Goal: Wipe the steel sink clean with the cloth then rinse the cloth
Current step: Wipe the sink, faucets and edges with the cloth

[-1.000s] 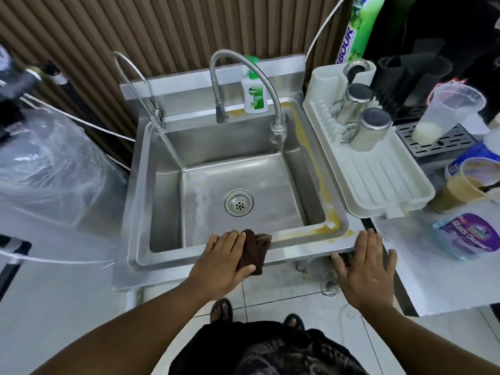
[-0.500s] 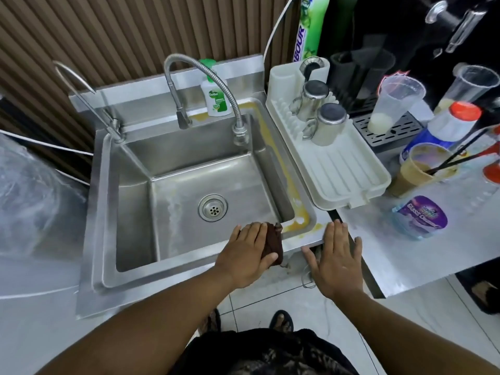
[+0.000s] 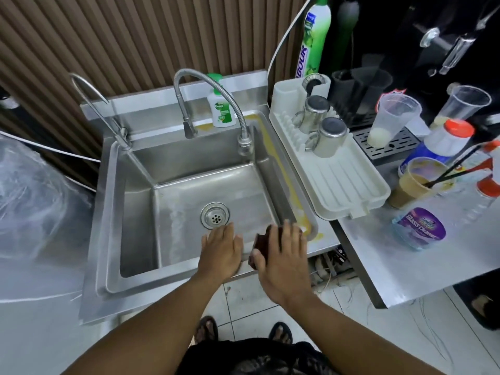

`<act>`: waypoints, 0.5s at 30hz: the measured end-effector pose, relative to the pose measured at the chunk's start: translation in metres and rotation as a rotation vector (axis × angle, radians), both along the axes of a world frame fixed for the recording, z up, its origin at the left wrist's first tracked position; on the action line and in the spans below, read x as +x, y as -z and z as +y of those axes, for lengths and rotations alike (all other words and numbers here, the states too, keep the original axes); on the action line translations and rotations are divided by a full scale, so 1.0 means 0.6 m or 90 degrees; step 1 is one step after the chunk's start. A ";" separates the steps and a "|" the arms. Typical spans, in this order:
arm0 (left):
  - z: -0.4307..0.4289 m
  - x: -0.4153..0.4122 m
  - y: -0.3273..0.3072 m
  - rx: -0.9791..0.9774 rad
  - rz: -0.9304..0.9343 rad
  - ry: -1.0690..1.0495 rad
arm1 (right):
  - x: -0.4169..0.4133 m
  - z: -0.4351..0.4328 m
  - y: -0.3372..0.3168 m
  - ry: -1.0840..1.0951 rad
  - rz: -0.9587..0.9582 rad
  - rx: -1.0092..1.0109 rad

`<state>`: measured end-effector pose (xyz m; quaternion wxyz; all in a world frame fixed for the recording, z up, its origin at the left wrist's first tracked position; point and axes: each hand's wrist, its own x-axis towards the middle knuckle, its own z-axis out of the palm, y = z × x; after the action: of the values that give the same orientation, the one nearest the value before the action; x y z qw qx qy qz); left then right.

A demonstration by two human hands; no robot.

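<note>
Cloth (image 3: 263, 239) had swapped sides. Half a sec earlier the left hand (image 3: 220, 253) pressed it on the front rim of the sink (image 3: 113, 212), w/ the right hand (image 3: 284, 255) flat beside it. Now the right hand had it: thumb hooked round its near edge, fingers laid over the top (a bit blurred, so grip is a judgement).

Left hand lay flat & empty on the front rim, fingers straight, just beside the cloth. Hands were close together, not touching.

Cloth sat at the sink's front-right, near the yellow stain (image 3: 304, 224) that ran along the right rim & pooled at that corner. Prob. meaning: the swap set up the right hand to wipe that stained rim. Wiping looked far from done. Rinse under the tap (image 3: 211, 85) not yet begun; no water seen running.
</note>
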<state>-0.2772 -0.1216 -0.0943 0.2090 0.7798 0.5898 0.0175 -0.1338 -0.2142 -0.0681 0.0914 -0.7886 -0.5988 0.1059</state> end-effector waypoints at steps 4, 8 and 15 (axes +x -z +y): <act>-0.006 -0.008 0.015 0.031 0.026 -0.017 | -0.048 0.011 0.017 -0.027 -0.019 -0.104; -0.005 -0.008 0.024 0.073 0.011 -0.015 | 0.032 -0.024 0.031 -0.009 -0.064 -0.103; -0.003 -0.011 0.026 0.046 0.025 0.003 | -0.005 -0.012 0.016 0.075 0.012 -0.102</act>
<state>-0.2836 -0.1236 -0.1098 0.1691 0.7884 0.5911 0.0229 -0.1368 -0.2212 -0.0777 0.0393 -0.8265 -0.5398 0.1552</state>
